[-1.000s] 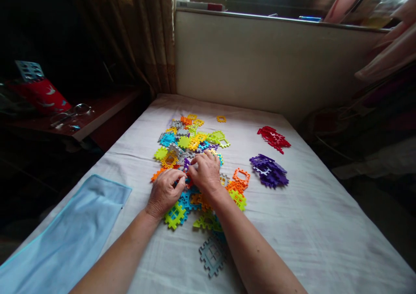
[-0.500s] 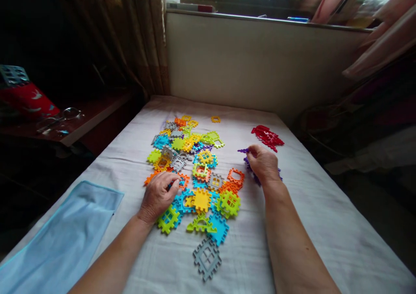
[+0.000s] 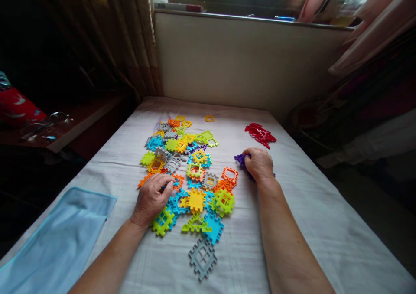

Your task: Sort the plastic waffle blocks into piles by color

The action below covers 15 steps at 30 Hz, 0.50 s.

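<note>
My right hand (image 3: 259, 164) is closed on a purple interlocking plastic piece (image 3: 240, 158) with a notched edge. It is low over other purple pieces, mostly hidden beneath the hand. My left hand (image 3: 153, 197) rests at the left side of a mixed pile, loosely curled, a gap between thumb and forefinger and no piece visible in it. An orange frame piece (image 3: 178, 182) lies by its fingertips. Around it in the pile are a yellow square piece (image 3: 196, 200), a green window piece (image 3: 162, 221) and several blue, grey and orange ones.
Red pieces (image 3: 260, 134) form a separate heap at the far right. A grey window piece (image 3: 202, 258) lies nearest me, and a lone yellow frame (image 3: 209, 119) at the back. A light blue cloth (image 3: 61, 233) covers the left front. Glasses (image 3: 48, 122) sit on a dark side table.
My right hand has lowered the purple piece onto the purple heap. My left hand stays by the pile. The whole view has shifted a little.
</note>
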Available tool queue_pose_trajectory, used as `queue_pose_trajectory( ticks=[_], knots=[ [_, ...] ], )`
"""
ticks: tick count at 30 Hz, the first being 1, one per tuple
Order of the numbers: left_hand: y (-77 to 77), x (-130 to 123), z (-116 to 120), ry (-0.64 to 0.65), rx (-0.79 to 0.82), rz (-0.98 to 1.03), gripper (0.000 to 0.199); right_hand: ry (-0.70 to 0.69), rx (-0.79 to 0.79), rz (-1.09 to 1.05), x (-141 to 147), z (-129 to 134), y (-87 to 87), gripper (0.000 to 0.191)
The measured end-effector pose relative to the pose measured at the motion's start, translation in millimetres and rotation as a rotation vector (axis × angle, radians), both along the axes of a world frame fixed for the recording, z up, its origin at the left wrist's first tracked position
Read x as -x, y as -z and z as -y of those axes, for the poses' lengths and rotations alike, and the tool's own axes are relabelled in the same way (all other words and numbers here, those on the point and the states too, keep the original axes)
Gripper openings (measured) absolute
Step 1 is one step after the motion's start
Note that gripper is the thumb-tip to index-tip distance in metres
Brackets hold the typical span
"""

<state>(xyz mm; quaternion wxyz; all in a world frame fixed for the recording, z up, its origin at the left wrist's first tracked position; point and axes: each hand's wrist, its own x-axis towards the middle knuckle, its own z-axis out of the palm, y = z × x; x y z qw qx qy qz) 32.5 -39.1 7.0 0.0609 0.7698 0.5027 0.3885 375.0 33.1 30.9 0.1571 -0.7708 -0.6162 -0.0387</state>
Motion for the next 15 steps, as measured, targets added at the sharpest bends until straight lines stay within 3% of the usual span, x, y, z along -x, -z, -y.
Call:
queue_pose_trajectory(
  ticks=[4,9,15],
  knots=[
    [0.6,0,0,0.000,-0.007,0.000,0.022,0.003,0.021,-0.014,4,1,-6.1,0.035],
    [2.1,1,0,-0.008,0.035,0.012,0.021,-0.098,-0.049,-0.051,21,3,-14.3,0.031],
    [2.5,3,-1,-0.054,0.016,0.087,0.021,-0.377,-0.015,-0.070,89,-10,-26.9,0.030]
  ],
)
